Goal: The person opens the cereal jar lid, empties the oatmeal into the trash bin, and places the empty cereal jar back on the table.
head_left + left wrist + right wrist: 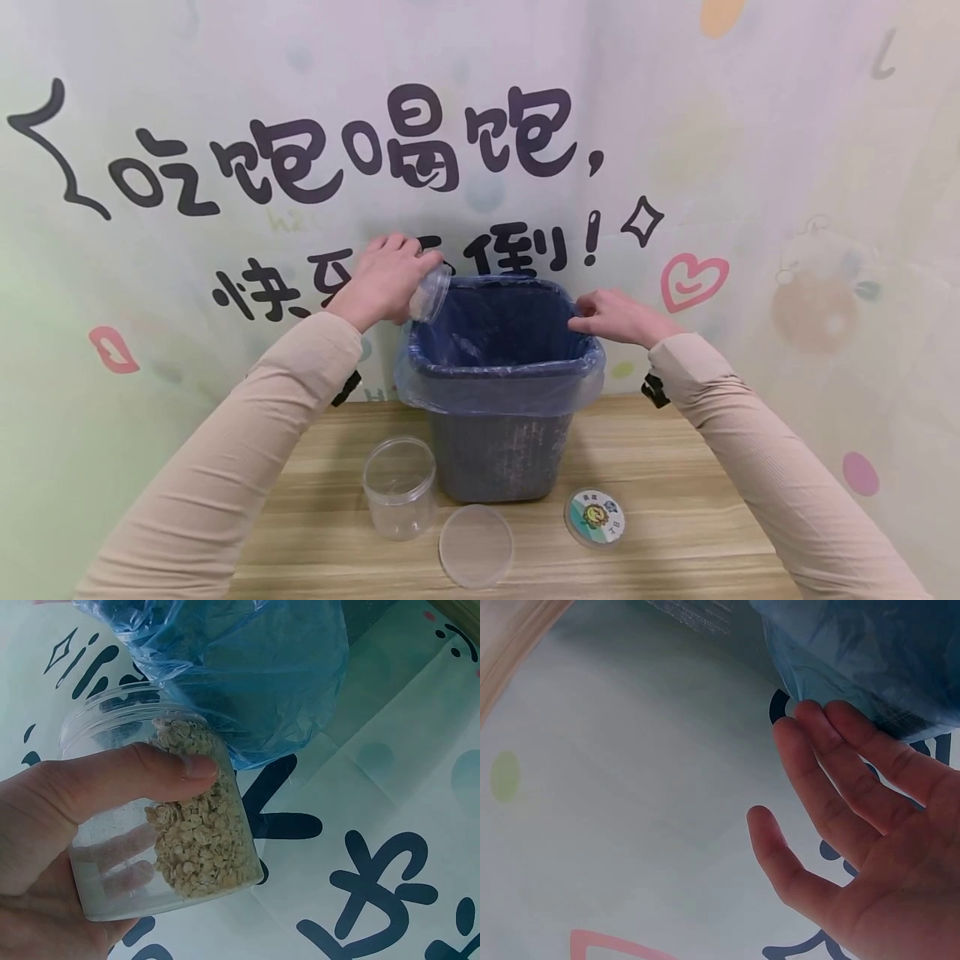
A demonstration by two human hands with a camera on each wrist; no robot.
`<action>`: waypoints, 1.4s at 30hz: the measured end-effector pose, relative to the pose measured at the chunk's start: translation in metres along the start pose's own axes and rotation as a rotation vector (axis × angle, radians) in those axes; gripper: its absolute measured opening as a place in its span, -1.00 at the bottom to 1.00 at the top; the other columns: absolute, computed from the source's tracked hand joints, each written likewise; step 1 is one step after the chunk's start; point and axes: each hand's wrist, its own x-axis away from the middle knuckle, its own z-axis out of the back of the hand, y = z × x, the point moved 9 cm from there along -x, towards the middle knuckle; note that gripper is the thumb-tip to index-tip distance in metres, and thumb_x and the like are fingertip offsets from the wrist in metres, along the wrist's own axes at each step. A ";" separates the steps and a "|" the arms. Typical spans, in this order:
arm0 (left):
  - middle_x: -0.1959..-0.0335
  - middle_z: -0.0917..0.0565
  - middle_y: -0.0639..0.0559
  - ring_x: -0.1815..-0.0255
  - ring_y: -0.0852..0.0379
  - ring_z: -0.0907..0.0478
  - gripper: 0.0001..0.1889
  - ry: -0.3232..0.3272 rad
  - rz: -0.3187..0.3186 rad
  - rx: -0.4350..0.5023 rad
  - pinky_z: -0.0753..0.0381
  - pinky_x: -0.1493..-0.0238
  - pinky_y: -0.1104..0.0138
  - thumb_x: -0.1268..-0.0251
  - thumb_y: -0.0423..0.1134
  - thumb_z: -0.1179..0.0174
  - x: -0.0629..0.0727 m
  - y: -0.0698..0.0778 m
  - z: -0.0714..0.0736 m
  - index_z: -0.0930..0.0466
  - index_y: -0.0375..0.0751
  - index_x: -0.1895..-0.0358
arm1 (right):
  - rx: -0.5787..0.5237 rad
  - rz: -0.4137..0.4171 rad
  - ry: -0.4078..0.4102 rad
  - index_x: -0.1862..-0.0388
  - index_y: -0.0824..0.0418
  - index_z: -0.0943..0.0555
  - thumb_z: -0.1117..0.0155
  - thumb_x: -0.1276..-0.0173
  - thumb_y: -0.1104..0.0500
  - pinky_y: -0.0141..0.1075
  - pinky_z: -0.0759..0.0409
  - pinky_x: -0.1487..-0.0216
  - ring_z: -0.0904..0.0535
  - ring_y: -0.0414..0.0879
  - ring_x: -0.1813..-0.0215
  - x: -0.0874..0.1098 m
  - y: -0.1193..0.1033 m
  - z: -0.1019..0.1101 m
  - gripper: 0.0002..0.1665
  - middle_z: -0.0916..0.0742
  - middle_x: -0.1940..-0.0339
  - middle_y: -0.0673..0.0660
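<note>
My left hand (392,273) grips a clear plastic jar (112,889) at the left side of the trash bin (495,454). Rolled oats (202,847) lie heaped along one side of the tilted jar, whose open mouth faces the bin in the head view. A blue bin liner (498,392) covers the bin's rim and hangs down outside. At the right side of that rim is my right hand (617,317), its thumb over the edge. The right wrist view shows its fingers (847,776) against the liner's outside, the little finger apart.
An open clear jar (401,504) stands on the wooden table (322,475), left of the bin. In front lie a translucent round lid (476,546) and, to the right, a round lid with a printed label (595,517). A printed cloth backdrop (480,50) rises behind.
</note>
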 end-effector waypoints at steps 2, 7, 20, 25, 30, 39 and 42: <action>-0.15 -0.43 -0.23 -0.24 -0.24 -0.26 -0.08 -0.005 0.001 -0.006 -0.21 -0.27 -0.04 0.30 -0.33 -0.52 0.000 0.001 0.000 -0.33 -0.10 -0.33 | -0.002 0.002 0.003 0.49 0.23 -0.51 -0.13 -0.32 0.10 -0.26 -0.30 0.45 -0.38 -0.08 0.52 0.000 0.000 0.000 -0.75 -0.49 0.61 0.04; -0.18 -0.42 -0.24 -0.25 -0.25 -0.25 -0.07 -0.019 0.002 -0.021 -0.21 -0.27 -0.04 0.28 -0.30 -0.53 -0.001 0.002 -0.001 -0.31 -0.09 -0.35 | 0.001 0.000 0.007 0.49 0.23 -0.52 -0.14 -0.32 0.11 -0.25 -0.32 0.45 -0.39 -0.07 0.51 0.001 0.000 0.000 -0.75 -0.51 0.61 0.05; -0.20 -0.41 -0.24 -0.26 -0.25 -0.24 -0.06 -0.031 0.008 -0.041 -0.22 -0.28 -0.04 0.25 -0.31 -0.52 -0.001 0.002 -0.003 -0.29 -0.09 -0.37 | -0.004 -0.002 0.010 0.50 0.22 -0.51 -0.13 -0.32 0.10 -0.25 -0.31 0.44 -0.39 -0.07 0.51 0.001 0.000 0.000 -0.75 -0.51 0.60 0.04; -0.18 -0.42 -0.24 -0.25 -0.25 -0.25 -0.07 -0.025 0.009 -0.041 -0.22 -0.27 -0.03 0.26 -0.32 -0.52 -0.002 0.002 -0.003 -0.30 -0.09 -0.36 | -0.004 0.002 0.013 0.49 0.22 -0.51 -0.13 -0.32 0.11 -0.25 -0.31 0.43 -0.39 -0.07 0.51 0.001 0.000 0.001 -0.75 -0.51 0.60 0.04; -0.18 -0.41 -0.23 -0.25 -0.24 -0.25 -0.08 -0.026 0.012 -0.042 -0.21 -0.28 -0.03 0.25 -0.33 -0.50 -0.003 0.002 -0.003 -0.30 -0.08 -0.36 | -0.004 0.002 0.018 0.51 0.21 -0.51 -0.12 -0.32 0.11 -0.25 -0.30 0.43 -0.38 -0.07 0.51 0.001 0.000 0.001 -0.75 -0.50 0.61 0.04; -0.17 -0.42 -0.24 -0.24 -0.25 -0.26 -0.08 0.005 0.006 -0.055 -0.22 -0.27 -0.03 0.30 -0.33 -0.54 -0.001 0.006 0.000 -0.33 -0.08 -0.33 | -0.003 0.008 0.019 0.53 0.20 -0.49 -0.12 -0.31 0.09 -0.26 -0.30 0.44 -0.37 -0.09 0.53 0.001 0.000 0.001 -0.74 -0.48 0.63 0.03; -0.16 -0.43 -0.25 -0.23 -0.25 -0.26 -0.09 0.010 0.008 -0.058 -0.23 -0.26 -0.03 0.29 -0.33 -0.53 -0.001 0.006 0.000 -0.33 -0.08 -0.33 | 0.001 0.008 0.021 0.55 0.20 -0.48 -0.13 -0.30 0.10 -0.26 -0.29 0.44 -0.36 -0.09 0.54 0.001 0.000 0.002 -0.74 -0.48 0.63 0.03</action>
